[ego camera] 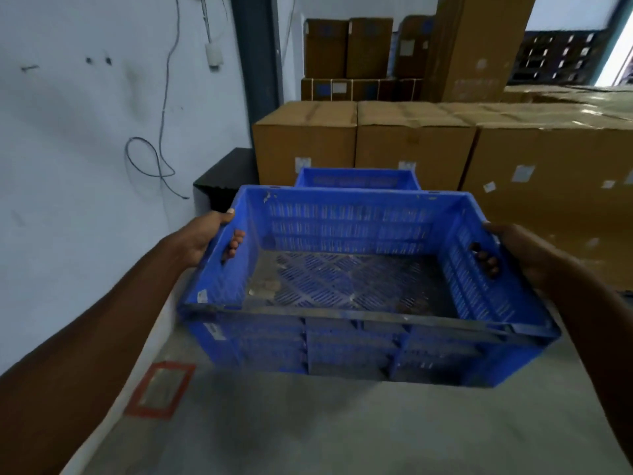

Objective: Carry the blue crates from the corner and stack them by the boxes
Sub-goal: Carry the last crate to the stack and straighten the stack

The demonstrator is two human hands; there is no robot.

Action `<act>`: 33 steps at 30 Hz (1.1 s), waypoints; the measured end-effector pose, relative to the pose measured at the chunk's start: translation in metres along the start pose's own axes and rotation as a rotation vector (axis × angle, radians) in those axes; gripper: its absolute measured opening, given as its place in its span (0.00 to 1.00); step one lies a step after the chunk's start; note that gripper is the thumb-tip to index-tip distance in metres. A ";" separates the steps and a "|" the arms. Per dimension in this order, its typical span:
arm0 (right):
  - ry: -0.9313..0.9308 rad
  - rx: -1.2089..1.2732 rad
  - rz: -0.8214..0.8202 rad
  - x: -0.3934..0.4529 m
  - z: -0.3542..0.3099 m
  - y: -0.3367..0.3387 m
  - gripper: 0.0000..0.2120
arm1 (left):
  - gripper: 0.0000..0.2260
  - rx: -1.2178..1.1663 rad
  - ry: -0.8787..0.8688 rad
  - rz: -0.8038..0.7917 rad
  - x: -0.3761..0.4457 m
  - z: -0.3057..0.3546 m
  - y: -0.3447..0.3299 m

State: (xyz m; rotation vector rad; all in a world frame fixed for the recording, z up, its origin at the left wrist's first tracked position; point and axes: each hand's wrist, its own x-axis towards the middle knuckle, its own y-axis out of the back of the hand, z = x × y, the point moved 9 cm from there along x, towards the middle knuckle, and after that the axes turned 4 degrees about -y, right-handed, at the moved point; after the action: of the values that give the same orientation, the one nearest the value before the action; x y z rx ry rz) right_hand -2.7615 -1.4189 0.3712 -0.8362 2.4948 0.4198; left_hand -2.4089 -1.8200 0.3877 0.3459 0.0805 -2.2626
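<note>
I hold an empty blue slatted crate (346,289) in the air in front of me, above the grey floor. My left hand (205,234) grips its left handle slot, fingers poking through the wall. My right hand (510,252) grips the right handle slot the same way. Beyond it, a second blue crate (358,179) rests low against a row of brown cardboard boxes (414,142); only its top rim shows.
A pale wall (85,149) with dangling cables runs along the left. A black box (226,176) sits in the corner by a dark pillar (257,63). More cartons (349,49) are stacked behind. A red-edged floor marker (161,389) lies lower left.
</note>
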 end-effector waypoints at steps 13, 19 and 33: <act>0.085 0.116 -0.082 0.225 -0.225 -0.008 0.22 | 0.19 -0.025 -0.016 -0.099 0.302 0.152 -0.041; 0.107 0.111 -0.022 0.307 -0.288 0.002 0.20 | 0.18 -0.088 -0.019 -0.101 0.403 0.190 -0.065; 0.116 0.075 -0.017 0.430 -0.359 0.011 0.18 | 0.18 0.021 -0.028 -0.031 0.521 0.218 -0.102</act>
State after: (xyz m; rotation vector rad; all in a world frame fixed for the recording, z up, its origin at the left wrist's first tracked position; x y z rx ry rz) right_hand -3.1912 -1.7700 0.4495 -0.8734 2.5898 0.2775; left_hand -2.8571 -2.1728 0.4485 0.3260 0.0479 -2.2994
